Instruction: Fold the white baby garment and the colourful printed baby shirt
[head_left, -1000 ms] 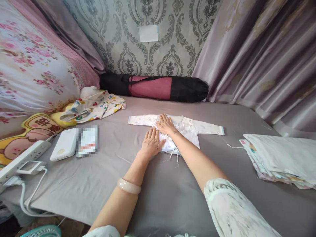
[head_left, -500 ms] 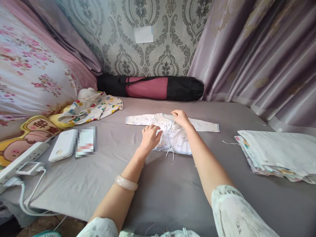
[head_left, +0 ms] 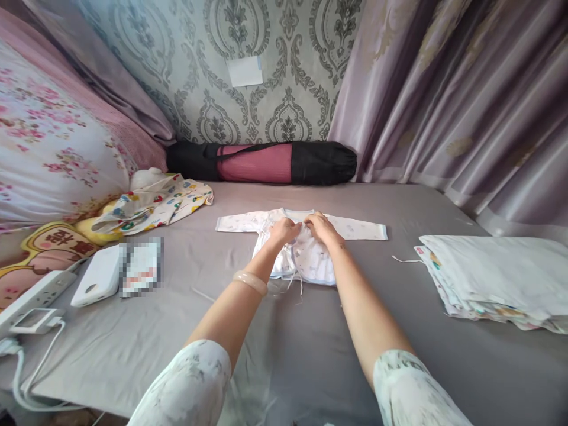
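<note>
White baby shirt (head_left: 313, 260), sleeves out flat on grey sheet (head_left: 319, 355) | left hand (head_left: 284, 231), right hand (head_left: 320, 228): fingers curled close together at its upper front, pinch unclear | folded cloths (head_left: 497, 278) to the right | power bank (head_left: 98, 275) to the left | rolled mat bag (head_left: 261, 163) behind

The garment (head_left: 313, 266) lies mid-sheet (head_left: 306, 361), its sleeves stretched out left and right. Behind it, the long bag (head_left: 255, 163) lies crosswise at the foot of the wall (head_left: 199, 41); the paper (head_left: 245, 71) is on the wall above. To the right is the cloth stack (head_left: 497, 278). To the left, the power bank (head_left: 98, 275) sits between the power strip (head_left: 33, 296) and the packet (head_left: 141, 267), with the loose cloth (head_left: 171, 207) behind them.
</note>
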`<state>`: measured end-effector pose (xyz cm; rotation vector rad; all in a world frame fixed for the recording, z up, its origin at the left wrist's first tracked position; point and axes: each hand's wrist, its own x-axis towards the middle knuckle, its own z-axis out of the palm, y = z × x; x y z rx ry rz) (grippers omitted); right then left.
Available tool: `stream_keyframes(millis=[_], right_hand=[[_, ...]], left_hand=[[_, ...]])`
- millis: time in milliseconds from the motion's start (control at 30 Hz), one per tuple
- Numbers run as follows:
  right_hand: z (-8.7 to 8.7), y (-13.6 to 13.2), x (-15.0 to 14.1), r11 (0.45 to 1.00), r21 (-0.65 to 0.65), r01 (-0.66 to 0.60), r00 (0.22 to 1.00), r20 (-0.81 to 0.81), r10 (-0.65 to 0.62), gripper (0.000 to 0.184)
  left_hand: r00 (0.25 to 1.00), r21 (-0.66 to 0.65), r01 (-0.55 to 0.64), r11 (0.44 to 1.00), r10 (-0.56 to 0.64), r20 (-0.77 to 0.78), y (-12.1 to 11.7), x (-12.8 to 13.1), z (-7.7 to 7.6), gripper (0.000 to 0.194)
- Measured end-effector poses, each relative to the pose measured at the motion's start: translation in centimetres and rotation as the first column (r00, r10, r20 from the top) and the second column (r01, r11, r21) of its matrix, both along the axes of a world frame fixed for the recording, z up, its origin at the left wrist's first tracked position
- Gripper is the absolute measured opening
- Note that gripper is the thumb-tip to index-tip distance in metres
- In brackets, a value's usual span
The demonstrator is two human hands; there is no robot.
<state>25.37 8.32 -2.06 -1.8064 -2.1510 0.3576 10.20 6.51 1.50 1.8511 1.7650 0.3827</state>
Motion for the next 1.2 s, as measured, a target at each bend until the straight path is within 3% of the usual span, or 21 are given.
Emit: stream_keyframes(millis=[167, 433, 700, 967, 1200], right_hand=[[-0.1, -0.1, 0.0, 0.999, -0.032, 0.017, 1.0, 0.026, -0.016, 0.025], [-0.6, 0.3, 0.4, 0.997, -0.074, -0.022, 0.995, -0.099, 0.015, 0.04], [0.1, 0.2, 0.9, 0.999, -0.041, -0.023, 0.984, -0.175, 0.015, 0.023], [-0.5, -0.8, -1.3, 0.983, 0.118, 0.139, 0.989, -0.06, -0.133, 0.019], [-1.4, -1.4, -2.3, 0.976, 0.187, 0.111, 0.992, 0.035, -0.12, 0.023]], left_hand=[[0.997, -0.067, -0.029, 0.997, 0.034, 0.074, 0.1, 0.6, -0.1, 0.03], [0.981, -0.015, -0.029, 0.999, 0.031, 0.191, 0.4, 0.7, -0.8, 0.02], [0.981, 0.027, -0.042, 0.999, 0.036, 0.192, 0.7, 0.2, -2.3, 0.014], [0.999, 0.113, -0.01, 0.994, 0.014, -0.036, 0.7, 0.3, -2.6, 0.019], [0.967, 0.175, 0.065, 0.982, -0.019, -0.254, -1.2, 1.6, -2.1, 0.031]])
